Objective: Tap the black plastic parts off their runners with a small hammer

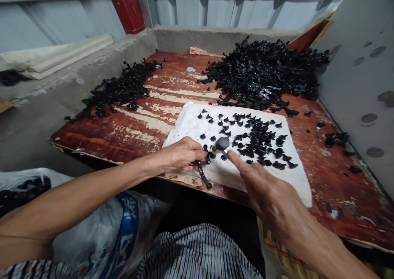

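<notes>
My left hand is closed on several thin black link-like arms with round ends, above the front edge of a white cloth. In my right hand is a small hammer with a dark rounded head and a yellow band; its head hangs right beside the black arms, and whether it touches them I cannot tell. Most of the handle is hidden by the fingers. Small black suction-cup-like pieces lie scattered over the cloth, thickest on its right half.
A large heap of black arms covers the back right of the worn red-brown table. A smaller pile lies at the left edge. Concrete ledges and a grey panel border the table. A white sack stands below left.
</notes>
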